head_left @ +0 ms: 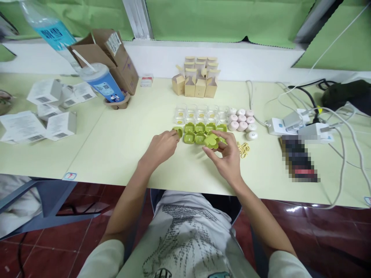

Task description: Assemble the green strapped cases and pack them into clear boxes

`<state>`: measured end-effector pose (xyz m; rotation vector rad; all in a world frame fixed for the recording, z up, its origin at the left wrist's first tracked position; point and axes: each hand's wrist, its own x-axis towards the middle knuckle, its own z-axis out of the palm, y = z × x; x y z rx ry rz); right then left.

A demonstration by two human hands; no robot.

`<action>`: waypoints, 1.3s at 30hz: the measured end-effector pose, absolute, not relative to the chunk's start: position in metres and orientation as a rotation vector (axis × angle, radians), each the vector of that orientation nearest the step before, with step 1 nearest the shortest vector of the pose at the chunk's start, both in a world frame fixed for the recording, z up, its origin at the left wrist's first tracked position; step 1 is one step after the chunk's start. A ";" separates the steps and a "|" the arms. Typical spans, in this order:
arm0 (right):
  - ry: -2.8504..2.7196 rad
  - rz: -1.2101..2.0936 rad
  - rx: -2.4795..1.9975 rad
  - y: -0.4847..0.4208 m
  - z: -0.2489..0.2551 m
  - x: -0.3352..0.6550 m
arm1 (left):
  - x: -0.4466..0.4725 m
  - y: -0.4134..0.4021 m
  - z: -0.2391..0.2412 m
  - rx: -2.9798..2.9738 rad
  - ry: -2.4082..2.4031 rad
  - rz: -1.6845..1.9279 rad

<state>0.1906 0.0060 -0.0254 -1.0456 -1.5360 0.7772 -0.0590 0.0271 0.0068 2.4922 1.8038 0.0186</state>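
Observation:
My right hand (227,156) pinches a green plastic case (211,141) between thumb and fingers, just above the table. My left hand (164,146) has its fingers curled at a green case (179,132) at the left end of the rows; its fingertips partly cover it. Between the hands, several more green cases (189,137) stand in two rows. Behind them are clear plastic boxes (191,114), some with a yellow mark inside. To the right sit several pale pink and white round pieces (242,126). A small heap of yellow loops (244,150) lies beside my right hand.
Small open cardboard boxes (199,87) stand against the wall. At left are white boxes (60,125), a blue cup (104,85), a brown carton (123,65) and a bottle (52,33). Chargers (314,131), cables and a blurred dark object (298,158) occupy the right.

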 end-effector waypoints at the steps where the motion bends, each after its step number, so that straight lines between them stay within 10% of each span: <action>1: -1.538 0.767 -1.056 0.007 -0.027 0.191 | -0.062 0.025 0.009 2.496 1.768 0.022; 22: -1.769 0.629 -0.906 0.003 -0.032 0.184 | -0.061 0.013 0.010 2.598 1.208 1.044; 39: -1.789 0.560 -0.990 -0.001 -0.029 0.183 | -0.107 0.078 -0.040 2.277 1.556 0.945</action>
